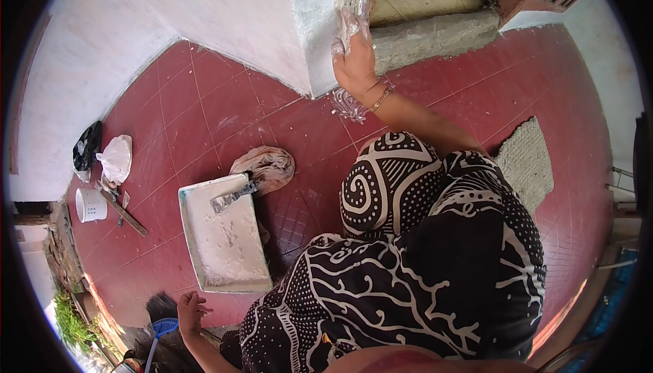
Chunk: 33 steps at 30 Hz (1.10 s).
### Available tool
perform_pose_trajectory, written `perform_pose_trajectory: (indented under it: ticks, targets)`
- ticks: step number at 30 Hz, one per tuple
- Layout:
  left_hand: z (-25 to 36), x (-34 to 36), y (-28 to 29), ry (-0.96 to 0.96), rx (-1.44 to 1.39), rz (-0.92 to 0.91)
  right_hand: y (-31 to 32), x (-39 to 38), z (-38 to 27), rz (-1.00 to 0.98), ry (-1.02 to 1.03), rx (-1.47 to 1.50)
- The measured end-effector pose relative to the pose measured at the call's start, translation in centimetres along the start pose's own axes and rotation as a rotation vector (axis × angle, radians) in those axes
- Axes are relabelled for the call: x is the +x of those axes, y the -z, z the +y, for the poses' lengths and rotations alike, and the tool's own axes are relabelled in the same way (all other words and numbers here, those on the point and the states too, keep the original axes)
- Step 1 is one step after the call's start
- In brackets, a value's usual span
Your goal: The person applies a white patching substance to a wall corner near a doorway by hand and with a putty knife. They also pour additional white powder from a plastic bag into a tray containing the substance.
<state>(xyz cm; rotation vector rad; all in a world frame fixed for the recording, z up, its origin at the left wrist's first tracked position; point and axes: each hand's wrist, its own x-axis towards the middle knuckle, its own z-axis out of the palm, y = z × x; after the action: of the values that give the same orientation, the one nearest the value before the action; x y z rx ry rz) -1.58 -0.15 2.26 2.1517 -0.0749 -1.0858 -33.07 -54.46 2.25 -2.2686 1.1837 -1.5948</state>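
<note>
My right hand (354,60) is pressed to the corner of a white-coated wall (314,26), its bent fingers smeared with white paste. Whatever it may hold there cannot be made out. Down at the lower left, my left hand (192,310) hangs in the air with loosely curled fingers apart and nothing in them. Beyond it lies a shallow white tray (192,237) with pale paste spread inside. A paste-covered scraper (231,197) rests across the tray's far right edge, next to a crumpled, stained cloth (269,169).
White smears (349,105) mark the red tiled floor (299,131) below the wall corner. A woven mat (527,162) lies at right. At left are a white bucket (91,205), a white bag (116,158), a black bag (87,148) and a wooden stick (126,213). A blue broom (163,327) lies lower left.
</note>
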Motion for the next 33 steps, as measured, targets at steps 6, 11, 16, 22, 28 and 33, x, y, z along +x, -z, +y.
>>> perform_pose_trajectory:
  ticks: [6, 11, 16, 22, 28, 33]
  targets:
    - [0.2, 0.5, -0.5, -0.004, 0.056, -0.038, -1.5, 4.2, 0.7, -0.243, -0.147, 0.311]
    - [-0.3, 0.0, 0.2, -0.001, 0.043, -0.014, -4.0, -2.4, 5.3, -0.328, -0.053, 0.0]
    - [-0.2, -0.7, 0.4, -0.002, 0.034, 0.0, -1.3, -4.7, 5.2, -0.475, -0.192, -0.007]
    - [0.0, -0.9, -0.1, -0.026, 0.039, 0.016, 0.9, 4.8, 0.0, 0.055, 0.278, 0.135]
    - [0.3, -1.5, -0.7, -0.02, 0.093, 0.01, -2.5, -0.6, 3.4, -0.15, 0.024, 0.114]
    - [-0.1, -1.5, -0.2, -0.016, 0.073, 0.034, 0.1, -2.5, 4.9, -0.344, -0.191, 0.146]
